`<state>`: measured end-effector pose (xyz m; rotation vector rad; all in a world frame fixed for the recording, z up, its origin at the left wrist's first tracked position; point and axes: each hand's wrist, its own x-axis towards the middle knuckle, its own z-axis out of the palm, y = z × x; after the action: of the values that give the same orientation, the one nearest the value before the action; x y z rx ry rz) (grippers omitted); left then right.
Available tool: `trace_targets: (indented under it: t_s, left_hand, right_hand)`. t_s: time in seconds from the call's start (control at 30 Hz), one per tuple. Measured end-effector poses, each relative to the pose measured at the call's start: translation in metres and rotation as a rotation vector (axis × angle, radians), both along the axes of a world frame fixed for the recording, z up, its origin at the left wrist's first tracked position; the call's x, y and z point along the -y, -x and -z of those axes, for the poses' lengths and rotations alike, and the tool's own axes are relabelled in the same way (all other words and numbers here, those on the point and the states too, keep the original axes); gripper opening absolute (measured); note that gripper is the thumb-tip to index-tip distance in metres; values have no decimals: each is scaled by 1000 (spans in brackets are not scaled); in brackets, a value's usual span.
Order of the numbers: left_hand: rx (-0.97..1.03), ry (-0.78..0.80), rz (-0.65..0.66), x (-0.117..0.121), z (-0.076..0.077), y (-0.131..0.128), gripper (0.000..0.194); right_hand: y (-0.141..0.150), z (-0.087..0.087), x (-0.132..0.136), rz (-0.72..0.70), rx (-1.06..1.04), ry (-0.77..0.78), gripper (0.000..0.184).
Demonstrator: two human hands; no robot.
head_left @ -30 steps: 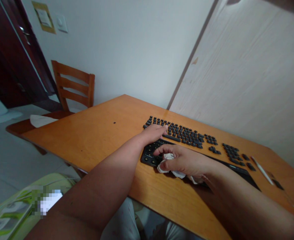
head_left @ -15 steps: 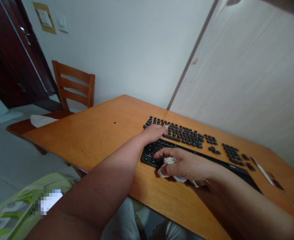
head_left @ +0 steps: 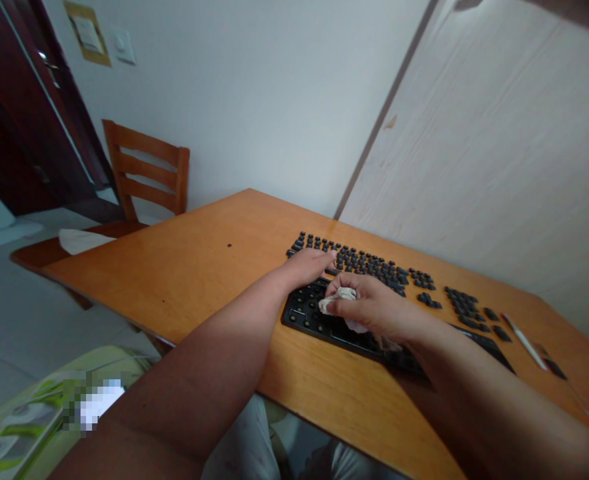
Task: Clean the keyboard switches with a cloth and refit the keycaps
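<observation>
A black keyboard base (head_left: 304, 323) with its keycaps off lies along the table, bare key posts showing. My left hand (head_left: 310, 264) rests at its far left edge, fingers bent down against it; the fingertips are partly hidden. Pinched between the thumb and fingers of my right hand (head_left: 369, 303) is a crumpled white cloth (head_left: 345, 295), which sits over the left part of the base. My right forearm covers much of the base's middle. Behind it, loose black keycaps (head_left: 369, 262) are laid out in keyboard order.
The wooden table (head_left: 199, 267) meets a wall at the back. At right lie a white pen-like stick (head_left: 527, 343) and a small dark object with a thin wire (head_left: 555, 369). A wooden chair (head_left: 149, 167) stands left; a green stool (head_left: 119, 360) is below the near edge.
My right hand has moved with the cloth from the near edge of the keyboard base up and away, onto its upper surface. My left hand stays in place.
</observation>
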<state>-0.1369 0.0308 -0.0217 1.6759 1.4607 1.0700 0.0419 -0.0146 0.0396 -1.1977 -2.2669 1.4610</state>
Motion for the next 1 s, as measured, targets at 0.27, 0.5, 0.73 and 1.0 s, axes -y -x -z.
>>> trace_targets:
  t_s: [0.27,0.5,0.73,1.0]
  left_hand:
    - [-23,11,-8,0,0,-1,54]
    - [3,-28,-12,-3,3,-1,52]
    - [209,100,-103,-2,-3,-3,59]
    - [479,198,-132,-3,-7,-2,72]
  right_hand:
    - [17,16,-10,-249,66,-450,3]
    - [25,13,-10,-396,136,-740,10]
    - [29,12,-7,-510,148,-941,9]
    - [31,12,-9,-571,117,-996,11]
